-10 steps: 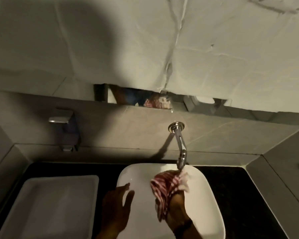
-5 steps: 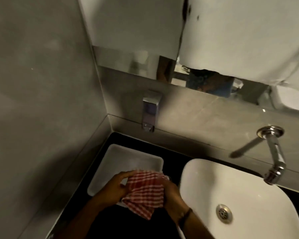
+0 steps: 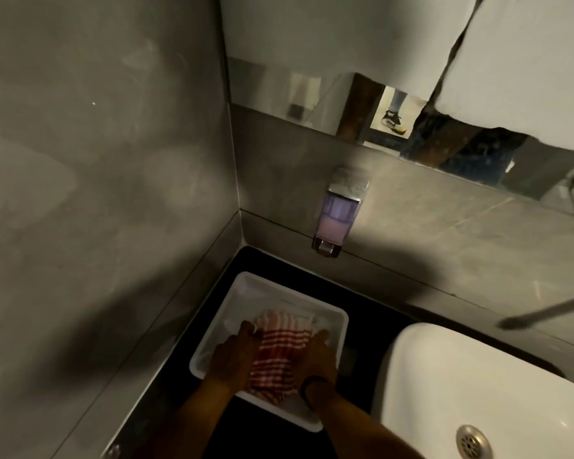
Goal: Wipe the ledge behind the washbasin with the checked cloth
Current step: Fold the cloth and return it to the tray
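The red and white checked cloth lies bunched inside a white rectangular tray on the black counter, left of the washbasin. My left hand grips the cloth's left side and my right hand, with a dark band on the wrist, grips its right side. The white washbasin fills the lower right, its metal drain showing. The grey ledge runs along the wall behind the tray and basin.
A soap dispenser with pink liquid hangs on the back wall above the ledge. A mirror strip sits higher up, partly covered by white sheeting. A grey wall closes the left side. The tap's shadow crosses the ledge at right.
Both hands carried the cloth from the basin under the tap leftward and lowered it into the white tray. The view swung left toward the corner.
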`<state>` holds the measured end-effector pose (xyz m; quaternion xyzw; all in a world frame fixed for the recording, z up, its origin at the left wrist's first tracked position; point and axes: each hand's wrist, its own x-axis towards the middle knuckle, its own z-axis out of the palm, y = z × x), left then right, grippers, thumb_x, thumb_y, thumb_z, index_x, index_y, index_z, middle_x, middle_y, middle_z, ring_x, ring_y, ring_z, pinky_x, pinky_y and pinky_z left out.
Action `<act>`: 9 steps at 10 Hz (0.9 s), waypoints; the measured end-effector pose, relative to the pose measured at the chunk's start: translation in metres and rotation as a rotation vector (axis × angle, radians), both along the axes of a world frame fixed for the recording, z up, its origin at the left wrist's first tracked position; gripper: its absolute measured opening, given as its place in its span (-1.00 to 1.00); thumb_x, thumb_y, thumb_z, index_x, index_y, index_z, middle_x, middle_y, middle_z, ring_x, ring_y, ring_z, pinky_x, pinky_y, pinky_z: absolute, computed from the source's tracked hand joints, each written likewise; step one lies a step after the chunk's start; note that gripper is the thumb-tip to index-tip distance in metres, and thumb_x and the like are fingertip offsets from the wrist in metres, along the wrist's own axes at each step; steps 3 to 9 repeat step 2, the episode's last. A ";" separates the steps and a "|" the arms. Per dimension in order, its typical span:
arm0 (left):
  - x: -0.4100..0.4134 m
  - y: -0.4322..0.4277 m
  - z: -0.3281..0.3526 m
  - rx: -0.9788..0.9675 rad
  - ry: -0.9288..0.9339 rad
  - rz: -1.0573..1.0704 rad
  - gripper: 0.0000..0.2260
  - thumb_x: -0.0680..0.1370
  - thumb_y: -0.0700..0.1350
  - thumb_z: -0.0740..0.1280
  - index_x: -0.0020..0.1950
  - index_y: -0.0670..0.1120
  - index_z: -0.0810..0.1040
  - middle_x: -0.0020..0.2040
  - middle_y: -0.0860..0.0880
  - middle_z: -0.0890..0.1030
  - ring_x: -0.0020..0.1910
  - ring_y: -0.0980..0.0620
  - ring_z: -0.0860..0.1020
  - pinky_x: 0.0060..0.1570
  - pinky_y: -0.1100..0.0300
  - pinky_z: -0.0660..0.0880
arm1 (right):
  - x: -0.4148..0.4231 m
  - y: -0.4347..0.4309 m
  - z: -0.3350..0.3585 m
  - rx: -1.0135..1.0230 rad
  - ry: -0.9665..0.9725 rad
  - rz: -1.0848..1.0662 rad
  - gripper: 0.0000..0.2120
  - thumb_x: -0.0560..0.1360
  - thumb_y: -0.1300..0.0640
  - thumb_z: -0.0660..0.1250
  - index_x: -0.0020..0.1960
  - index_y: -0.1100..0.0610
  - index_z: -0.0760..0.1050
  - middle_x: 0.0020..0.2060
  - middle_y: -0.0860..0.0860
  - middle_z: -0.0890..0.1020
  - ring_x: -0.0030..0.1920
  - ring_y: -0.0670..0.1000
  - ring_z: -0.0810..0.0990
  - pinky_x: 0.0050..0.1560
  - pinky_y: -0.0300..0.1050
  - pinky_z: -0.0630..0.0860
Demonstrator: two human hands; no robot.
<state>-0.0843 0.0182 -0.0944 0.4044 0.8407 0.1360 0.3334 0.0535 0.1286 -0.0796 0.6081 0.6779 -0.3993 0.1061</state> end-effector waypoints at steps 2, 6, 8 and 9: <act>0.008 0.003 -0.004 -0.109 0.416 -0.153 -0.54 0.56 -0.06 0.32 0.45 0.03 0.34 0.30 -0.18 0.43 0.05 -0.25 0.55 -0.12 -0.09 0.52 | 0.002 -0.004 0.010 0.143 0.000 0.075 -0.41 0.75 -0.06 -0.04 0.70 0.17 -0.03 0.41 0.13 0.54 0.32 0.16 0.58 0.38 0.06 0.48; 0.008 0.003 -0.004 -0.109 0.416 -0.153 -0.54 0.56 -0.06 0.32 0.45 0.03 0.34 0.30 -0.18 0.43 0.05 -0.25 0.55 -0.12 -0.09 0.52 | 0.002 -0.004 0.010 0.143 0.000 0.075 -0.41 0.75 -0.06 -0.04 0.70 0.17 -0.03 0.41 0.13 0.54 0.32 0.16 0.58 0.38 0.06 0.48; 0.008 0.003 -0.004 -0.109 0.416 -0.153 -0.54 0.56 -0.06 0.32 0.45 0.03 0.34 0.30 -0.18 0.43 0.05 -0.25 0.55 -0.12 -0.09 0.52 | 0.002 -0.004 0.010 0.143 0.000 0.075 -0.41 0.75 -0.06 -0.04 0.70 0.17 -0.03 0.41 0.13 0.54 0.32 0.16 0.58 0.38 0.06 0.48; 0.008 0.003 -0.004 -0.109 0.416 -0.153 -0.54 0.56 -0.06 0.32 0.45 0.03 0.34 0.30 -0.18 0.43 0.05 -0.25 0.55 -0.12 -0.09 0.52 | 0.002 -0.004 0.010 0.143 0.000 0.075 -0.41 0.75 -0.06 -0.04 0.70 0.17 -0.03 0.41 0.13 0.54 0.32 0.16 0.58 0.38 0.06 0.48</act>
